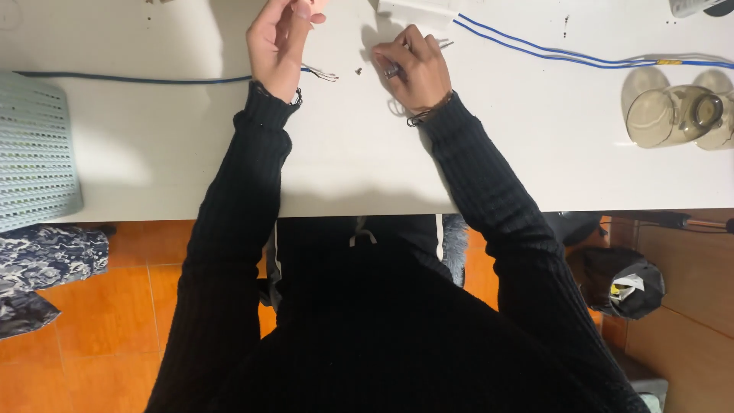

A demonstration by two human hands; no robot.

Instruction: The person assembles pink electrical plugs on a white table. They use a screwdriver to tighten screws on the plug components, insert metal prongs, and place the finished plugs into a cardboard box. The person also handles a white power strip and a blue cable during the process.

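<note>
Seen from above at a white table (352,160), near its far edge: left hand (277,46) raised on its side, fingers loosely curled round the end of a thin dark-blue cable (130,79) — sheath already stripped back, a few fine bare wires (324,74) fanning out toward the middle; right hand (413,67) closed, knuckles up, pinching a small slender metal tool (393,71) just beside those wires, not touching them as far as can be told. Judged from this: stripping done, a dark scrap (358,71) lying between the hands; wire ends loose, not yet joined to anything. At the far edge, a small white boxy part (417,9) with a pair of blue cords (535,50) trailing to the right edge. Room for moving: bare tabletop between hands and near edge; pale-blue perforated basket (34,149) at the left edge, tinted glass jar (677,115) lying near the right edge — both well apart from the hands.
</note>
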